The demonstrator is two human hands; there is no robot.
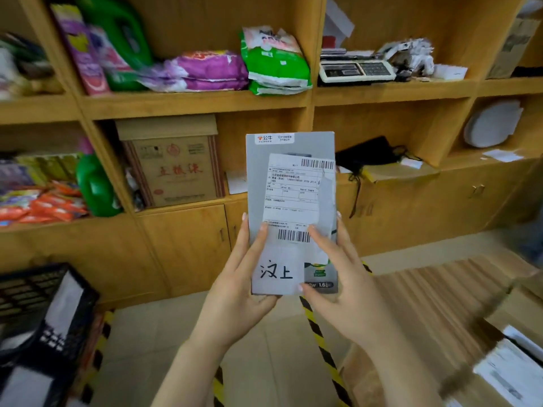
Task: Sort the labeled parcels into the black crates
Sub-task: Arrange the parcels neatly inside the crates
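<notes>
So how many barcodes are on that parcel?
2. The top barcode is upper right on the label; the lower barcode is near its bottom. The back of the parcel is hidden.

The grey parcel [260, 183] carries the brand 公牛 in its top left corner and "1.6" on a dark strip at its bottom right edge; its shipping label [296, 192] shows two barcodes and fine print beginning 北京, the rest too small to read; a white slip [276, 273] below it bears handwritten 汉上. The cardboard box [176, 171] on the shelf [188, 209] has red brush characters, seemingly 五粮液.
</notes>
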